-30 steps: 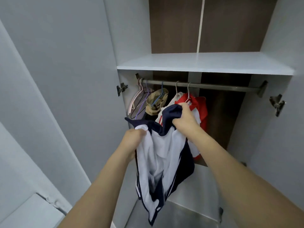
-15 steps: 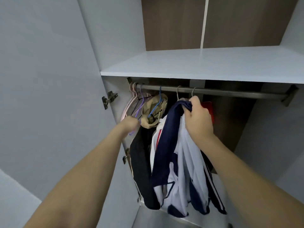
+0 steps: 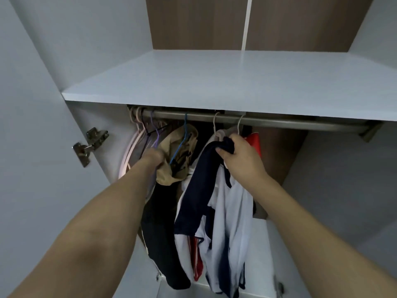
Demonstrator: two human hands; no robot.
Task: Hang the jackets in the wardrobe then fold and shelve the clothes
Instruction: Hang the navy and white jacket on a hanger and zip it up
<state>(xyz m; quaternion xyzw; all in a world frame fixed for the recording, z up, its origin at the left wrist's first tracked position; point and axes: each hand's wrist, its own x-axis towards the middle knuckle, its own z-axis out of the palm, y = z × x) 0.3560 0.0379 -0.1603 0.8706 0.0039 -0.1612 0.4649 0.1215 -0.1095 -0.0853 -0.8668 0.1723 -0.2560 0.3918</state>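
My right hand [image 3: 240,160] grips the navy collar of a white and navy jacket [image 3: 227,214], holding it up just under the metal rail [image 3: 279,124] inside the wardrobe. The jacket hangs down loose from that grip. My left hand [image 3: 153,158] reaches in at the left, against the tan collar of a black jacket [image 3: 160,222] on a blue hanger [image 3: 182,145], close to a purple hanger [image 3: 155,134]. Its fingers are blurred and turned away. Behind hang a white jacket with red stripes [image 3: 189,246] and a red one [image 3: 254,140].
A white shelf [image 3: 214,82] juts out right above the rail. Several bare pink hangers [image 3: 131,151] bunch at the rail's left end. The open door [image 3: 32,147] and its hinge [image 3: 90,145] stand at the left. The rail's right half is bare.
My left hand has let go of the white and navy jacket and gone to the hangers at the left. My right hand has lifted the jacket's collar up to the rail.
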